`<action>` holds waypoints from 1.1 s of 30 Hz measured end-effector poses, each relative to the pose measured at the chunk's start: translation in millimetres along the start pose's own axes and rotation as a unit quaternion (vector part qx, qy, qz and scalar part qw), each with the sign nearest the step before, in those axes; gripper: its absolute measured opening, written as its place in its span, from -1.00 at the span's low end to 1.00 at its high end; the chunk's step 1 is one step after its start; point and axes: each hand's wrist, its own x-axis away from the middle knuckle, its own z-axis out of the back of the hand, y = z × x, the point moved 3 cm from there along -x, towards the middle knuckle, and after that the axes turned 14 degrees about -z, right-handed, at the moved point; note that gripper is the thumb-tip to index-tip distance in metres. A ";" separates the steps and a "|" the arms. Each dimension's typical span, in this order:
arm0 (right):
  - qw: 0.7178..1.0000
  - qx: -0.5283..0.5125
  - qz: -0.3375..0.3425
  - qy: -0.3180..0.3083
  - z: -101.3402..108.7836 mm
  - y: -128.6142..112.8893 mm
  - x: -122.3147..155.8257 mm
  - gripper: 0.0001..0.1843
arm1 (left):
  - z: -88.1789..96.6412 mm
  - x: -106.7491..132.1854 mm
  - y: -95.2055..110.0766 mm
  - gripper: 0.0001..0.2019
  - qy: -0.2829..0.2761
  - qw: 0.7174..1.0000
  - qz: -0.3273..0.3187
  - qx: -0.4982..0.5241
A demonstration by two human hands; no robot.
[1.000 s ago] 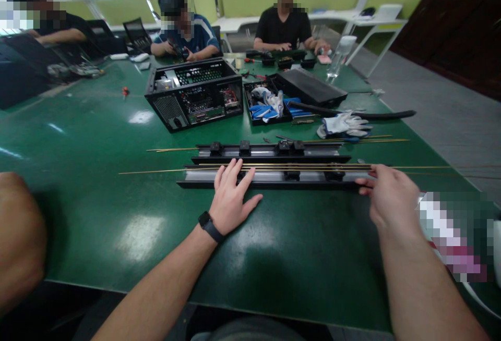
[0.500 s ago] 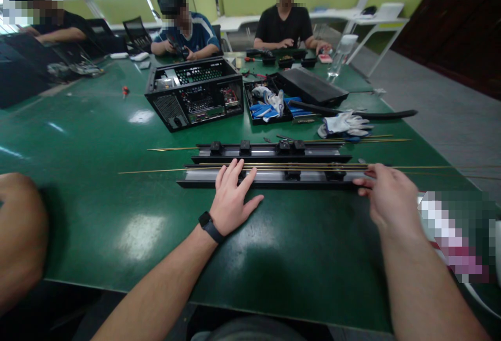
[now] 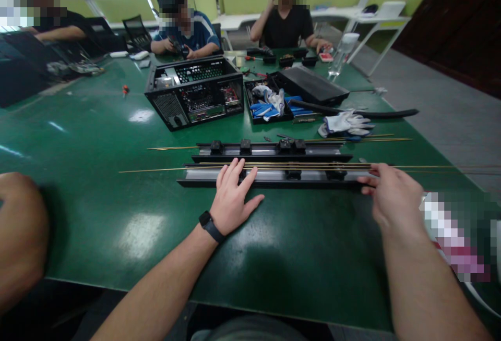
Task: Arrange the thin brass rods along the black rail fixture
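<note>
Beneath the left hand (image 3: 237,200) and out to the right hand (image 3: 397,192), I had the thin brass-coloured rods (image 3: 313,166) running lengthwise over the near rail (image 3: 270,183). Compared with half a second earlier, the right hand had slid slightly outward, away from the left one, which had kept its place. Well beyond the grip, a co-worker (image 3: 287,25) in a black top had lifted one hand towards the head; both had been low over the table before.

The left hand lay unclenched, fingers spread across the rods. The right hand's fingertips met them near the rail's other end, though whether they were pinched tight I could not tell from my feed.

The rods looked straight, slender and faintly shiny, their ends reaching past both hands. The rail was a long, shallow channel with dark edges and a smooth, pale grey bed. Just beyond the fingers sat a matching far rail (image 3: 270,158), topped with squarish black blocks (image 3: 299,146). Farther out, past the right hand, lay crumpled fabric gloves (image 3: 346,123). Under everything, the green tabletop (image 3: 305,263) was glossy, with blurred reflections.
</note>
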 end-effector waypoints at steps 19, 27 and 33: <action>0.999 0.038 0.032 -0.014 -1.7 3.2 4.7 -0.79 | 0.1 0.0 -0.1 -0.30 -0.001 1.000 0.010 -0.003; 0.996 0.043 0.019 -0.081 -7.3 1.0 18.2 -0.68 | 0.7 -0.6 0.4 -0.29 -0.009 1.000 0.013 -0.005; 0.998 0.023 0.012 -0.049 -6.8 3.4 16.0 -0.69 | 0.6 -0.7 0.6 -0.27 -0.016 1.000 0.012 -0.003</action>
